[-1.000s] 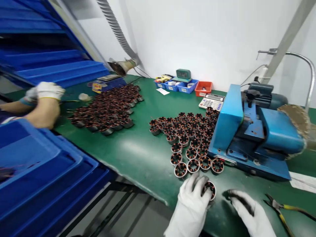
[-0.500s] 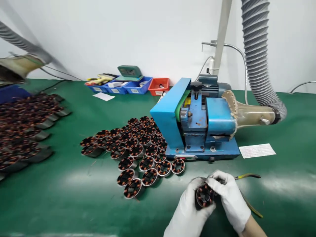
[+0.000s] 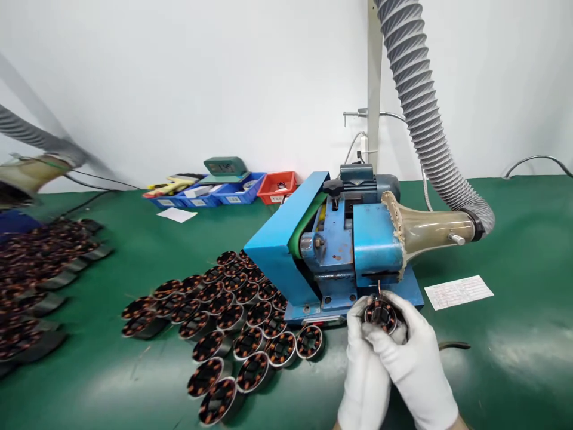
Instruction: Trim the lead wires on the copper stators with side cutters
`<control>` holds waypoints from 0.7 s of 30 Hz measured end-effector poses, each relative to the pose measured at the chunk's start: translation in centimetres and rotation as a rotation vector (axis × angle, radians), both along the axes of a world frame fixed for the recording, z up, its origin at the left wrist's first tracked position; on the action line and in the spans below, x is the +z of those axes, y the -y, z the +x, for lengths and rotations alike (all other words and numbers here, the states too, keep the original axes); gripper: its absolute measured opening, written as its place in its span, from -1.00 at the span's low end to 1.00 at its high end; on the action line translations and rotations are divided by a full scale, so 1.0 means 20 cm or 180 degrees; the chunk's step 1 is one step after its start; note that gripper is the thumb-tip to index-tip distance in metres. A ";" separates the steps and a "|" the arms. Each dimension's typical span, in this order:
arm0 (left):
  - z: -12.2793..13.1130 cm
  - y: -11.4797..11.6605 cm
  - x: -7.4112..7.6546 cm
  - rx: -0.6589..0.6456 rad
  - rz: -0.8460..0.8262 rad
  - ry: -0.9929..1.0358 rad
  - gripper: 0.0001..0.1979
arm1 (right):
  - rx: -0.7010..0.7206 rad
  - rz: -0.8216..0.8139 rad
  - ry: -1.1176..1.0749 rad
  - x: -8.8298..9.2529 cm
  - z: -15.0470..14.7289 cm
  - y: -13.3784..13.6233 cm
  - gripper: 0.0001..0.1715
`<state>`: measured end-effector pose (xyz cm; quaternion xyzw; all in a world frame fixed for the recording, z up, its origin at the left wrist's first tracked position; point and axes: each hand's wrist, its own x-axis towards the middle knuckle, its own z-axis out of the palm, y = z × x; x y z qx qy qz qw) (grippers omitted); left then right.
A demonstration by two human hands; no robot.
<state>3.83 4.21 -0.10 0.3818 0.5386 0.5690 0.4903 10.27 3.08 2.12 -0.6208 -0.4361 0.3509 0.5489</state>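
Observation:
A round motor stator (image 3: 380, 315) with dark core and copper windings is held between my two white-gloved hands, a thin copper wire end sticking up from its top. My left hand (image 3: 363, 340) wraps its left side. My right hand (image 3: 409, 346) grips it from the right, thumb across the lower front. Both hands are right in front of the blue belt sanding machine (image 3: 333, 254); whether the stator touches it I cannot tell. Behind my right hand the handle of the pliers (image 3: 454, 345) shows, the rest hidden.
Many stators (image 3: 253, 339) stand grouped left of the machine, and a larger blurred pile (image 3: 38, 280) lies at far left. Blue bins (image 3: 237, 196) and a red bin (image 3: 276, 190) line the wall. A ribbed hose (image 3: 421, 95) joins the machine's right side. A paper slip (image 3: 459, 292) lies right.
My hands have carried the stator up and forward to the machine's front, turning it so the wire end points up. The camera view has tilted upward. The pliers are now mostly covered.

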 end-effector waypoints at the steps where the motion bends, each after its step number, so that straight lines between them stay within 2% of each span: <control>1: 0.01 -0.03 0.02 -0.0017 -0.0075 -0.0038 -0.60 | -0.0017 0.0008 0.0092 0.01 0.00 -0.03 -0.47; 5: 0.02 -0.10 0.06 -0.0043 -0.0059 -0.0176 -0.63 | 0.0022 0.0045 0.0217 0.07 0.01 -0.12 -0.56; 13: 0.06 -0.12 0.10 -0.0201 -0.0104 -0.0314 -0.64 | 0.0096 0.0099 0.0172 0.10 0.06 -0.15 -0.61; 17: 0.03 -0.04 0.07 -0.0277 -0.0192 -0.0327 -0.60 | 0.0090 -0.0017 0.0140 0.06 0.06 -0.07 -0.64; 21: -0.07 0.10 0.05 -0.0542 0.0030 -0.0493 -0.49 | 0.0111 0.0005 -0.0473 0.01 0.04 0.10 -0.54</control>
